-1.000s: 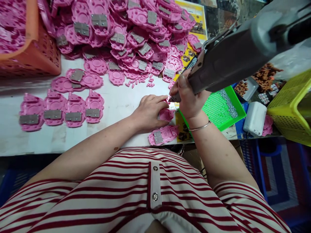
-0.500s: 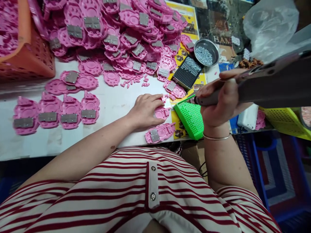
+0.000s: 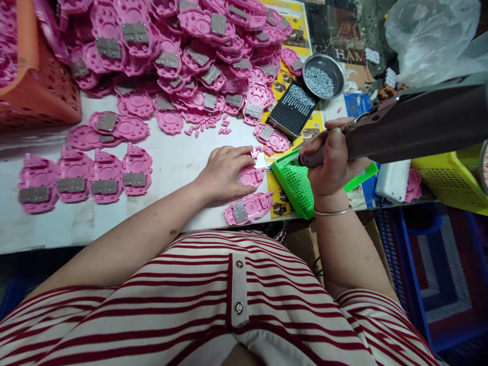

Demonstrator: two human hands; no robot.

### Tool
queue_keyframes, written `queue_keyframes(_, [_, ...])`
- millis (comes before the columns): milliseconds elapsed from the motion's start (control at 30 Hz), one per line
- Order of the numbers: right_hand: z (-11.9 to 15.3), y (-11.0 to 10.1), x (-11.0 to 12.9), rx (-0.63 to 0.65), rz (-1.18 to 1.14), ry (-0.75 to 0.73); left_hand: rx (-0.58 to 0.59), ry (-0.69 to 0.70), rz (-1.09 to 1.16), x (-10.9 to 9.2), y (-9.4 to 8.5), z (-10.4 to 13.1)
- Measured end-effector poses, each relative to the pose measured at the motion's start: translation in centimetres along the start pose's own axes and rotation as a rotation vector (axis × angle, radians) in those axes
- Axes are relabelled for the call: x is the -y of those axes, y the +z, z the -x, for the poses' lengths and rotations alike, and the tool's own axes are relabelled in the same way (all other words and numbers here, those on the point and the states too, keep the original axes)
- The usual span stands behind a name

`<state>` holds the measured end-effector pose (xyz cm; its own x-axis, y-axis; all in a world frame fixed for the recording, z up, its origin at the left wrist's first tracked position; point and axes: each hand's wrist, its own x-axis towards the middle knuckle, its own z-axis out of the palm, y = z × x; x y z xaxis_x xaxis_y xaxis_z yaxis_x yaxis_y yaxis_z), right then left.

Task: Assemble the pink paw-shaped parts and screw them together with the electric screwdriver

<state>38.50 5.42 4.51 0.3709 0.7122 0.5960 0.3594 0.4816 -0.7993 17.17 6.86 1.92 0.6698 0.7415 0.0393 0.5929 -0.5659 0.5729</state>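
My left hand (image 3: 224, 174) rests on the white table, its fingers and thumb closed round a pink part (image 3: 251, 176). Below it lies another pink part with a metal plate (image 3: 248, 208). My right hand (image 3: 331, 162) is wrapped round a dark power screwdriver (image 3: 404, 127), which slants in from the right. The tool's tip is over the green perforated tray (image 3: 293, 183); the exact contact point is too small to tell. Just above the tray stands a black perforated block (image 3: 293, 111) with screws on it, beside a metal bowl (image 3: 323, 76) of screws.
Many pink parts (image 3: 206, 23) are piled at the back. Several more lie in a row (image 3: 104, 175) at the left, near an orange basket (image 3: 57, 86). Small pink pieces (image 3: 202, 124) lie before the pile. A yellow basket (image 3: 442, 178) stands at the right.
My right hand and the screwdriver have shifted left and slightly down, deeper over the green tray. More of the tray's right side shows. My left hand keeps its hold on the pink part.
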Motion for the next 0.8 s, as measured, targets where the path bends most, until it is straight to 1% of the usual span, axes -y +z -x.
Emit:
queue_keyframes(100, [-0.2, -0.1, 0.4, 0.010, -0.019, -0.012, 0.004, -0.001, 0.004, 0.0, -0.1, 0.0])
queue_keyframes(200, [-0.7, 0.3, 1.5, -0.010, -0.096, -0.089, 0.007, -0.001, 0.006, -0.1, -0.1, 0.0])
queue_keyframes(267, [-1.2, 1.3, 2.5, -0.048, -0.126, -0.123, 0.007, -0.001, 0.003, -0.1, -0.1, 0.0])
queue_keyframes(333, [-1.5, 2.7, 3.4, -0.075, -0.147, -0.125, 0.005, -0.003, -0.002, -0.1, -0.1, -0.1])
queue_keyframes(400, [-1.6, 4.5, 3.9, -0.057, -0.215, -0.106, 0.001, -0.006, -0.005, -0.2, -0.1, -0.1])
queue_keyframes(500, [-1.5, 6.9, 3.7, -0.024, -0.340, -0.047, -0.006, -0.006, 0.006, -0.2, -0.1, -0.2])
queue_keyframes(567, [-1.5, 8.0, 3.1, -0.013, -0.362, -0.023, -0.009, -0.003, 0.014, -0.2, 0.0, -0.2])
queue_keyframes(700, [-1.6, 8.6, 1.9, 0.006, -0.341, -0.030, -0.012, 0.007, 0.020, -0.1, 0.0, -0.2])
queue_keyframes(800, [-1.6, 8.5, 1.4, 0.004, -0.268, 0.014, -0.013, 0.007, 0.022, 0.0, 0.1, -0.2])
